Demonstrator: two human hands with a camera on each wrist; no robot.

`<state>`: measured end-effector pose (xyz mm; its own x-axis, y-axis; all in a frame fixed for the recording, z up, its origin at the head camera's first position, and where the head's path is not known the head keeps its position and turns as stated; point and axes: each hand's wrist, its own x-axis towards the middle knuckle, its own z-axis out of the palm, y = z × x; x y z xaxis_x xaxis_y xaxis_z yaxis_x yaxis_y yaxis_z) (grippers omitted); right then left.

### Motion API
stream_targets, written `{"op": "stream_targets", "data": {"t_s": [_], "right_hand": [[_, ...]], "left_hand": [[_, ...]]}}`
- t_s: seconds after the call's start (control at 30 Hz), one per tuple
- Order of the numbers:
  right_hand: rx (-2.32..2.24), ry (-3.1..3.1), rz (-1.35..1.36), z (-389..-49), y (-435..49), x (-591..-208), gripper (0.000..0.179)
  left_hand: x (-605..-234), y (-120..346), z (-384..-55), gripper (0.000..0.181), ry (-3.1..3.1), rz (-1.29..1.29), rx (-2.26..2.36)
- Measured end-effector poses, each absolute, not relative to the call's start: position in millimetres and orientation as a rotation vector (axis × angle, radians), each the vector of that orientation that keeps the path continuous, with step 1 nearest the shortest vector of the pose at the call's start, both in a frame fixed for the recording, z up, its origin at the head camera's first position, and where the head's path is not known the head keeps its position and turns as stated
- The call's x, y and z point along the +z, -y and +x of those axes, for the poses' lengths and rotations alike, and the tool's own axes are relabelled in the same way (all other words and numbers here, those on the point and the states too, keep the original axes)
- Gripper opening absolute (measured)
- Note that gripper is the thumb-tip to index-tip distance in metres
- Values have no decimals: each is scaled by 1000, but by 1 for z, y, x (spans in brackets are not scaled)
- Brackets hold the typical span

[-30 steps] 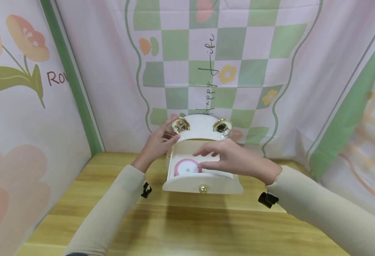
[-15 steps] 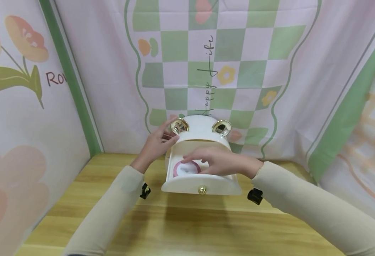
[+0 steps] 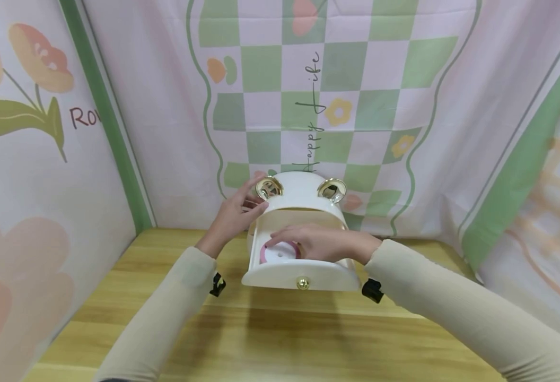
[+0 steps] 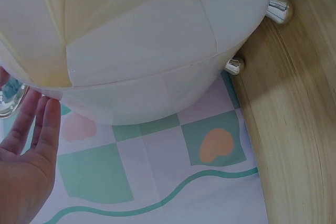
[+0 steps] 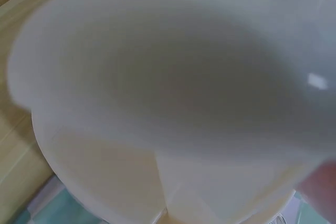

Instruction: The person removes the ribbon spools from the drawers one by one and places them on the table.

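Note:
A glossy white storage box (image 3: 301, 187) with gold-ringed round eyes stands on the table, its drawer (image 3: 270, 276) pulled out toward me. In the drawer's left part lies a pink-rimmed white disc (image 3: 280, 252) with a small mark at its centre. My right hand (image 3: 320, 243) reaches into the drawer with curved fingers around the disc; the index fingertip touches its far left side, and the thumb is hidden. My left hand (image 3: 234, 215) rests against the box's left upper side by the left gold ring (image 3: 269, 187). Its fingers (image 4: 48, 124) are fairly straight in the left wrist view.
The wooden table (image 3: 289, 339) extends in front of the box. A checkered cloth backdrop (image 3: 304, 106) hangs close behind it, with printed cloth on both sides. A gold knob (image 3: 303, 283) sticks out of the drawer front. Metallic feet (image 4: 280, 10) support the box.
My right hand has moved left and down into the drawer, and its fingers have come over the disc. The left hand, the box and the drawer stay where they were.

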<state>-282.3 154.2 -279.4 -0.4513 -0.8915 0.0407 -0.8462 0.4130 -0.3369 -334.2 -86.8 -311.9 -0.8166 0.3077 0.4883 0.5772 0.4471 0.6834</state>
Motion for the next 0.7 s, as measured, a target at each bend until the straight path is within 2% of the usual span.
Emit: {"op": "stream_targets", "data": {"t_s": [0.5, 0.7], "right_hand": [[-514, -2535, -1579, -282, -156, -280, 51], [-493, -2618, -1539, -281, -160, -275, 55]], "left_hand": [[-311, 86, -332, 67, 2413, -760, -1314], [-311, 86, -332, 68, 2412, -749, -1320]]}}
